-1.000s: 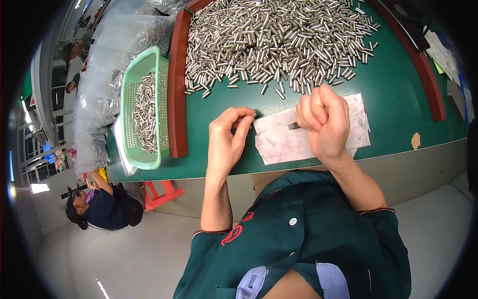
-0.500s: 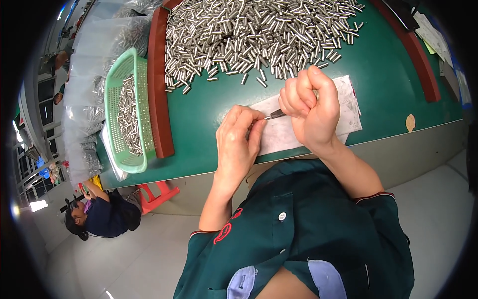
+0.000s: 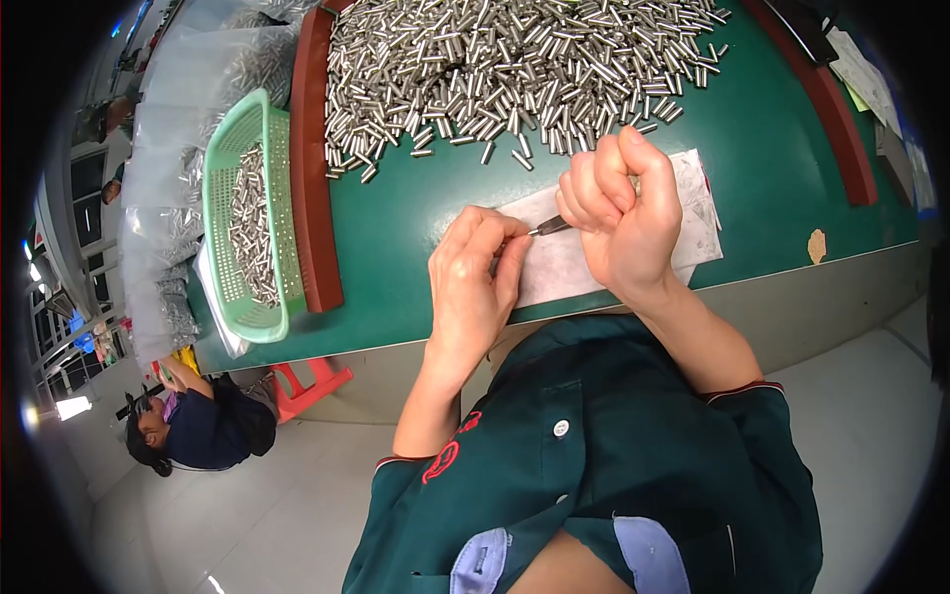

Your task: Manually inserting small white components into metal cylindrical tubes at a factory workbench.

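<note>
My left hand (image 3: 467,267) is closed in a pinch over a smudged white sheet (image 3: 554,273). A small metal pin is mostly hidden between its thumb and forefinger. In my right hand (image 3: 625,213) is a slim, dark pointed tool (image 3: 554,226), with the fist wrapped round it. The tool's tip meets the pin's end at my left fingertips; its rear part is hidden by the fist, so its exact kind cannot be told. Beyond both hands spreads a large heap of short, shiny metal pins (image 3: 515,74), a few lying loose along its near edge.
A pale green basket (image 3: 279,213) with more pins stands left of a red-brown rail (image 3: 315,188). Another rail (image 3: 826,119) bounds the green table (image 3: 386,257) at right. Clear bags of metal parts (image 3: 163,188) line the far left. A person (image 3: 213,426) sits beyond, near a red stool (image 3: 309,386).
My right fist has shifted very slightly to the right and turned a little, with the tool still at my left fingertips. My left hand has stayed almost still.
</note>
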The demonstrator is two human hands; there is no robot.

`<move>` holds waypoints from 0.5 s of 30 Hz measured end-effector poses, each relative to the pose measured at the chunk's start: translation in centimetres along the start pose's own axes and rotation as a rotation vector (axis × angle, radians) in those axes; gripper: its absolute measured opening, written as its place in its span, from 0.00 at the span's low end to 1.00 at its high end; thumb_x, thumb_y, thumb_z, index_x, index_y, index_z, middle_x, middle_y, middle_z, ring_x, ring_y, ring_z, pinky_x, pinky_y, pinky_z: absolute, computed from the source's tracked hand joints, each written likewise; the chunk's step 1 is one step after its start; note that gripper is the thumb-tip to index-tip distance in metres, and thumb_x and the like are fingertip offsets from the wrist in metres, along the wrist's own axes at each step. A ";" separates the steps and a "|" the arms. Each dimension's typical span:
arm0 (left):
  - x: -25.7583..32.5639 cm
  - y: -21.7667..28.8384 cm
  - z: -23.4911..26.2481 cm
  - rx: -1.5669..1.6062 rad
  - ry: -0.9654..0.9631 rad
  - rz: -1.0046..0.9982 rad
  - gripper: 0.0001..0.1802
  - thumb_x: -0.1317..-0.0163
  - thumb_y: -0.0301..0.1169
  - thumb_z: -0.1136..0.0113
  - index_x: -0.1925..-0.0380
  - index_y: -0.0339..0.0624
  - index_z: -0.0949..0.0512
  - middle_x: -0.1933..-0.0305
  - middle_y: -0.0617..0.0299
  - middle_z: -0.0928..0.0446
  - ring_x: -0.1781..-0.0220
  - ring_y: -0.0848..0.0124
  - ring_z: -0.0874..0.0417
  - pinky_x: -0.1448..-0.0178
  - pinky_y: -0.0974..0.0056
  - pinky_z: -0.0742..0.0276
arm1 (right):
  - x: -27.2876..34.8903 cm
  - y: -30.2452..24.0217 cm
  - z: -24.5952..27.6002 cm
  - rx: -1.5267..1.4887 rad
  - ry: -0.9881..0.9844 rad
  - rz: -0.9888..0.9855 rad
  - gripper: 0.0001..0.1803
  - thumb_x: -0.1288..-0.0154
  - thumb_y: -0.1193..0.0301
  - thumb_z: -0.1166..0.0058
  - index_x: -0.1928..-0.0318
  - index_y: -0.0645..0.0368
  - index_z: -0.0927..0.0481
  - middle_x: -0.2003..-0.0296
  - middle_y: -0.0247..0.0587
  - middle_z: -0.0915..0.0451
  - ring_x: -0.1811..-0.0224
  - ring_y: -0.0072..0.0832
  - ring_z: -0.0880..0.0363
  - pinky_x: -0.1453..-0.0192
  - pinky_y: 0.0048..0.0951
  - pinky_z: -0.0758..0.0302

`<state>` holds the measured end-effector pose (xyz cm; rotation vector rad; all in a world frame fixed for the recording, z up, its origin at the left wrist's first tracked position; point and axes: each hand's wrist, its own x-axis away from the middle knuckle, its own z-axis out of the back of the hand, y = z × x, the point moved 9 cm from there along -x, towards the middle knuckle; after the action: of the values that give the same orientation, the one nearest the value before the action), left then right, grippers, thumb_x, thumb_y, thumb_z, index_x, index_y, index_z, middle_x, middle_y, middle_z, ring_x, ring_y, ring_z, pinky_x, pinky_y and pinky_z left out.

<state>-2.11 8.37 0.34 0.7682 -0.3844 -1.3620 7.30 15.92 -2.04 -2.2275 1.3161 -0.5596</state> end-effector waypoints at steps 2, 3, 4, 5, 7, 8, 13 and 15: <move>0.0 0.0 0.0 -0.003 0.001 -0.004 0.05 0.56 0.18 0.42 0.78 0.35 0.27 0.77 0.57 0.31 0.77 0.61 0.29 0.73 0.63 0.33 | 0.0 0.1 0.0 0.005 0.003 -0.001 0.22 0.36 0.62 0.72 0.89 0.50 0.48 0.93 0.26 0.50 0.88 0.17 0.58 0.82 0.22 0.55; 0.0 0.0 0.0 -0.001 -0.001 -0.001 0.05 0.56 0.18 0.42 0.78 0.35 0.27 0.77 0.57 0.31 0.77 0.61 0.29 0.73 0.63 0.33 | 0.0 0.2 0.0 0.019 0.001 0.004 0.22 0.36 0.62 0.73 0.89 0.50 0.48 0.93 0.26 0.50 0.88 0.17 0.58 0.82 0.22 0.55; -0.1 0.0 0.0 -0.001 -0.003 0.001 0.05 0.56 0.18 0.42 0.78 0.35 0.27 0.77 0.57 0.31 0.76 0.61 0.29 0.72 0.63 0.32 | 0.0 0.2 -0.1 0.033 -0.002 0.009 0.22 0.36 0.63 0.73 0.88 0.50 0.48 0.93 0.26 0.50 0.88 0.17 0.58 0.82 0.22 0.55; -0.1 0.1 0.0 0.000 -0.002 0.002 0.05 0.56 0.18 0.42 0.78 0.35 0.27 0.77 0.57 0.31 0.76 0.61 0.29 0.72 0.63 0.32 | 0.0 0.2 -0.2 0.033 -0.001 0.008 0.22 0.36 0.63 0.73 0.88 0.50 0.48 0.93 0.26 0.50 0.88 0.17 0.58 0.82 0.22 0.55; -0.2 0.1 0.1 -0.009 -0.008 0.004 0.05 0.57 0.18 0.41 0.78 0.35 0.27 0.77 0.57 0.31 0.76 0.61 0.28 0.72 0.63 0.32 | 0.1 0.0 -0.8 0.119 -0.043 0.036 0.22 0.35 0.63 0.73 0.88 0.50 0.48 0.93 0.26 0.50 0.88 0.17 0.58 0.82 0.22 0.55; -0.2 0.0 0.1 -0.008 -0.007 0.006 0.05 0.57 0.18 0.41 0.78 0.35 0.27 0.77 0.57 0.31 0.76 0.61 0.28 0.72 0.63 0.32 | 0.0 0.0 -0.9 0.120 -0.044 0.034 0.22 0.35 0.63 0.73 0.88 0.50 0.48 0.93 0.26 0.50 0.88 0.17 0.58 0.82 0.22 0.55; 0.0 -0.3 0.1 -0.028 -0.002 0.007 0.04 0.55 0.19 0.41 0.77 0.35 0.26 0.77 0.61 0.29 0.79 0.71 0.30 0.74 0.70 0.34 | -0.1 0.2 -0.5 0.063 -0.029 -0.002 0.22 0.35 0.63 0.73 0.89 0.50 0.48 0.93 0.26 0.50 0.88 0.17 0.59 0.82 0.22 0.56; 0.0 -0.4 0.1 -0.031 0.008 0.008 0.04 0.55 0.19 0.41 0.77 0.35 0.26 0.77 0.61 0.29 0.79 0.71 0.30 0.74 0.70 0.34 | -0.1 0.3 -0.5 0.059 -0.033 -0.016 0.22 0.35 0.63 0.74 0.89 0.50 0.48 0.93 0.26 0.50 0.88 0.17 0.59 0.82 0.22 0.56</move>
<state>-2.44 8.31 0.14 0.7451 -0.3590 -1.3545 6.77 15.82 -1.84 -2.1923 1.2505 -0.5575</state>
